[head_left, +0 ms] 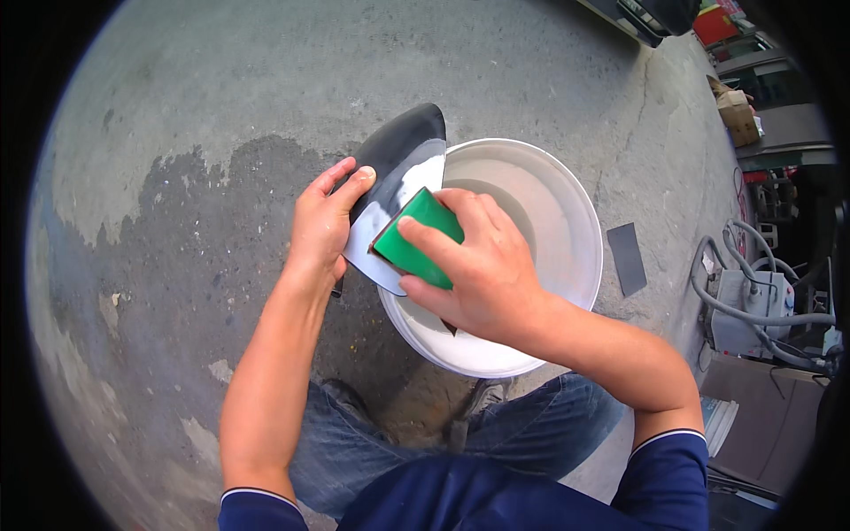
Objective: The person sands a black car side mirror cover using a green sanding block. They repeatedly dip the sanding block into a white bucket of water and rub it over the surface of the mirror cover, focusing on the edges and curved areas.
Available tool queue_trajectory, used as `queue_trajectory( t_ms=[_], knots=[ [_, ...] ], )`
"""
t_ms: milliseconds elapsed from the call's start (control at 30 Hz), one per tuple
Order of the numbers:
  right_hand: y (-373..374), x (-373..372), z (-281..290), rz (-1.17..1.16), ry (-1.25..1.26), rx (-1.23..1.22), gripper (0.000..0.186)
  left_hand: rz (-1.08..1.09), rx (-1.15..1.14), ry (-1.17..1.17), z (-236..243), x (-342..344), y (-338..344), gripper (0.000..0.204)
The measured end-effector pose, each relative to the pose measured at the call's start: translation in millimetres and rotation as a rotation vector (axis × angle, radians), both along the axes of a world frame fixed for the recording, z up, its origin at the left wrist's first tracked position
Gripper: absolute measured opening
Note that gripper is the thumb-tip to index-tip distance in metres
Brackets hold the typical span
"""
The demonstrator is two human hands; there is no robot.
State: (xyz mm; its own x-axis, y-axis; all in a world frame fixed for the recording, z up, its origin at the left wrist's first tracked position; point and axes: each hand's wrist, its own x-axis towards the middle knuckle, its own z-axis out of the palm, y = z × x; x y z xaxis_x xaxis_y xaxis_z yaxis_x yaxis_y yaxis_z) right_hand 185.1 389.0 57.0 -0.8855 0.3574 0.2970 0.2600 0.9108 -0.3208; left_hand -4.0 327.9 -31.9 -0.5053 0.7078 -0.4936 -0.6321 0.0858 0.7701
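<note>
My left hand (326, 217) grips the left edge of a curved, pointed shell, which looks like a car mirror cover (398, 146). It is black at its far end, with white and pale grey patches lower down. My right hand (491, 257) is closed around a green sanding block (421, 239) and holds it against the pale part of the cover. A dark reddish edge, apparently sandpaper, shows along the block's left side. Both are above the left part of a white round bucket (595, 252) with cloudy water in it. The block's underside is hidden.
A dark grey rectangular sheet (627, 258) lies on the concrete floor right of the bucket. Farther right are a grey box (744, 310) with hoses and a cardboard box (737, 115). Part of a vehicle (633, 18) shows at the top. A wet patch (230, 221) darkens the floor at left.
</note>
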Motion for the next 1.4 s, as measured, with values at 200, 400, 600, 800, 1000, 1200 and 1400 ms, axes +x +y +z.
queue_trajectory(
  t_ms=[200, 400, 600, 800, 1000, 1200, 1400],
  knots=[
    [48, -10, -7, -0.225, 0.049, 0.157, 0.046, -0.003, 0.010, 0.003, 4, -4, -3, 0.068],
    [46, -10, -11, -0.075, 0.058, 0.045, 0.046, 0.007, 0.005, 0.024, 7, -3, 0, 0.066],
    [7, 2, -1, 0.072, 0.006, -0.038, 0.047, -0.033, 0.010, 0.029, 4, -5, 5, 0.066],
    [1, 2, 1, 0.089, 0.009, -0.049, 0.048, -0.022, 0.007, 0.040, 1, -7, 4, 0.065],
    [34, -6, -7, -0.049, 0.051, 0.034, 0.048, -0.004, 0.009, 0.024, 2, -6, 1, 0.068],
    [50, -10, -10, -0.132, 0.042, 0.128, 0.048, -0.019, -0.002, 0.031, 4, -3, 5, 0.070],
    [17, 0, 4, 0.024, 0.004, 0.034, 0.049, -0.042, -0.004, 0.036, 5, -5, 9, 0.069]
  ],
)
